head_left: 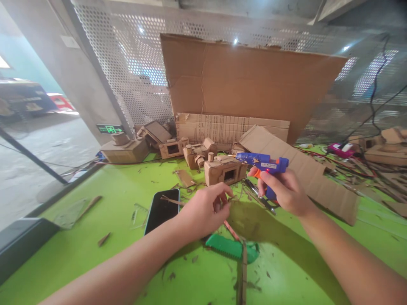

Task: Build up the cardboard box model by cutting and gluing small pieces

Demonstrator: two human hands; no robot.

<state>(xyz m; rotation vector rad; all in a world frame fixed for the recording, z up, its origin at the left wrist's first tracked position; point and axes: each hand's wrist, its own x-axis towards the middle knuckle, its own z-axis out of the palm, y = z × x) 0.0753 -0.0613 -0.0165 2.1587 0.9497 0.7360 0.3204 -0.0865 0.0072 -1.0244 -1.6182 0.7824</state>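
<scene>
The right hand point(288, 192) grips a blue glue gun point(262, 163), its fingers wrapped around the handle and by the orange trigger, a small red light glowing near them. A pale label point(269, 165) on the gun's side carries dark lettering too blurred to read. The nozzle points left, above a small cardboard box point(219, 171) with a rectangular opening and a round knob on top. The left hand point(210, 209) is just in front of that box, fingers curled toward the thumb; whether they pinch anything cannot be told. Beside it a dark-screened phone point(163, 209) lies on the green surface point(121, 245), with a green toothed tool point(230, 247) nearer the camera. Behind the cardboard pieces, a long cardboard strip point(232, 129) bears rows of printing too small to read. At left, a green sign point(110, 128) shows a running figure and an arrow pointing right; its characters are illegible.
</scene>
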